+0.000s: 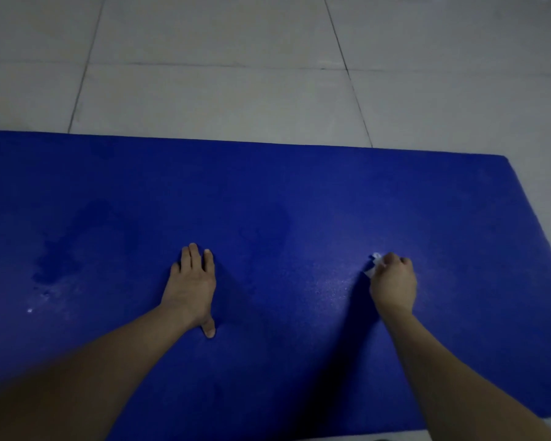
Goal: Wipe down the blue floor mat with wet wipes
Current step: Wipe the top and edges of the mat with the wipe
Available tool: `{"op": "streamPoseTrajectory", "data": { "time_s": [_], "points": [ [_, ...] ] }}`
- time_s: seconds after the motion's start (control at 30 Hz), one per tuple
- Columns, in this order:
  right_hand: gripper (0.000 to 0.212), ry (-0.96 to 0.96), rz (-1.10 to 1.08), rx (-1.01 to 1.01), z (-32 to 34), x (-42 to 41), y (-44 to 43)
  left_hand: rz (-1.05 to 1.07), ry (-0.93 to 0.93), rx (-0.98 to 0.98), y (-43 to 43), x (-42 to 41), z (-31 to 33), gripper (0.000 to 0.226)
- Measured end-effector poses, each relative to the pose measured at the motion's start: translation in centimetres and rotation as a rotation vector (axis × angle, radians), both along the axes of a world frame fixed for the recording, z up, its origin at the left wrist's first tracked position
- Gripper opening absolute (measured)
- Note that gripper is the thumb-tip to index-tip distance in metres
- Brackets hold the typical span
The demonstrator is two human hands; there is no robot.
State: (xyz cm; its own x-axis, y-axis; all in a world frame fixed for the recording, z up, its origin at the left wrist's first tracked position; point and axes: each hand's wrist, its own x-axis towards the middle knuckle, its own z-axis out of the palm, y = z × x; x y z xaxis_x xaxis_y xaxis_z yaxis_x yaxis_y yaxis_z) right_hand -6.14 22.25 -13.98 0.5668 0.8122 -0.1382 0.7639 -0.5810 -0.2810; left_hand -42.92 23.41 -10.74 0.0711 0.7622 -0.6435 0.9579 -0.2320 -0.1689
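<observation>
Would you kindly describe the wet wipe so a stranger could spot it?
On the blue floor mat, find the right hand. The wet wipe is the small white wad peeking from its curled fingers; the left hand lies flat, empty.

Obstacles on blue floor mat [268,186]: L hand [191,281], flat on it near the middle, and R hand [393,281], fingers curled round a wadded wet wipe [373,265], toward R edge. Wide flat lane btw them. Strip along far edge to far-R corner is open mat, same for L part w/ flat damp patch [77,243]. Tiled floor [204,74] past far edge is flat.
</observation>
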Motion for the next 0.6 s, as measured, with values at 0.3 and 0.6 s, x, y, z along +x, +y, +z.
{"op": "streamPoseTrajectory", "data": {
  "time_s": [0.3,0.6],
  "points": [
    [0.019,-0.035,0.269,0.184,-2.8,-12.3,0.9,-0.01,0.025,-0.003,0.1,0.2,-0.1,0.168],
    [0.038,-0.028,0.789,0.102,-1.6,-20.2,1.0,-0.015,0.032,-0.001,0.1,0.0,-0.2,0.168]
  ]
}}
